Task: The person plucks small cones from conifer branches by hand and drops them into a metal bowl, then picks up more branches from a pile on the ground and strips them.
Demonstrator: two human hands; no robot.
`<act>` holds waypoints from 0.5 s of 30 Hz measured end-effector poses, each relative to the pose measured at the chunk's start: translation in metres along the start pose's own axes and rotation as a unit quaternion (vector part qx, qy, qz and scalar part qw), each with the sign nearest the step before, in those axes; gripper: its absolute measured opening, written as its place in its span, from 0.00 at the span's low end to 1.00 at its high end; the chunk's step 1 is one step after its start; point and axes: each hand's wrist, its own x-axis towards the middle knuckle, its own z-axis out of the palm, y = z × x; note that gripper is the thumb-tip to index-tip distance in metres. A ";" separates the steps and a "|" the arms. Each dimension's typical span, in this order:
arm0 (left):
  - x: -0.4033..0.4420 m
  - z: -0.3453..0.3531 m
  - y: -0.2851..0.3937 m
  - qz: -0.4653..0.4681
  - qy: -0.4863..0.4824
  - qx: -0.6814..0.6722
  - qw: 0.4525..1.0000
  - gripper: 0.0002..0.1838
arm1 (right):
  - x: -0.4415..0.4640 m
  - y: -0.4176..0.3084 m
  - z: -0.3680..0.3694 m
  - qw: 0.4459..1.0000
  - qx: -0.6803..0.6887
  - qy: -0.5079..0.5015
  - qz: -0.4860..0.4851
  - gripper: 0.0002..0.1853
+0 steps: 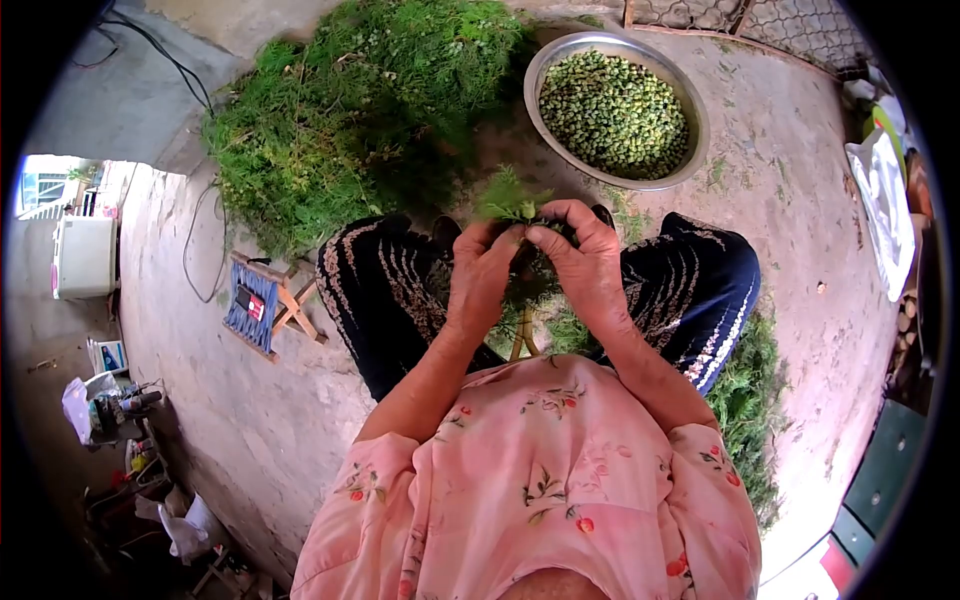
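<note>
My left hand [480, 268] is closed, its fingertips pinched around a feathery green sprig [508, 198] in front of my knees. My right hand [584, 256] meets it from the other side, thumb and bent forefinger closed on the same sprig where a small pale-green bud or pod shows. The sprig's leafy top points away from me and is partly blurred. Beyond the right hand stands a metal basin [698, 112] filled with many small green pods or buds [612, 112].
A large heap of feathery green plants [350, 110] lies ahead to the left. More greenery [750, 400] lies by my right side. A small folding stool [252, 305] with a dark and red object on it stands left. A cable [190, 250] runs along the floor.
</note>
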 end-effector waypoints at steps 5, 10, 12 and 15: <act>0.002 -0.001 0.004 -0.080 -0.055 -0.267 0.959 0.09 | 0.002 -0.001 -0.007 0.999 0.022 0.019 0.031 0.09; 0.001 0.002 0.004 -0.038 -0.025 -0.236 0.971 0.09 | -0.001 -0.008 -0.005 0.973 0.124 0.022 0.193 0.06; 0.003 0.001 0.001 -0.026 -0.027 -0.223 0.974 0.09 | -0.002 -0.001 -0.009 0.967 0.158 -0.008 0.199 0.06; 0.003 -0.005 0.001 -0.043 -0.045 -0.229 0.971 0.08 | -0.002 0.003 -0.015 0.921 0.301 -0.038 0.243 0.05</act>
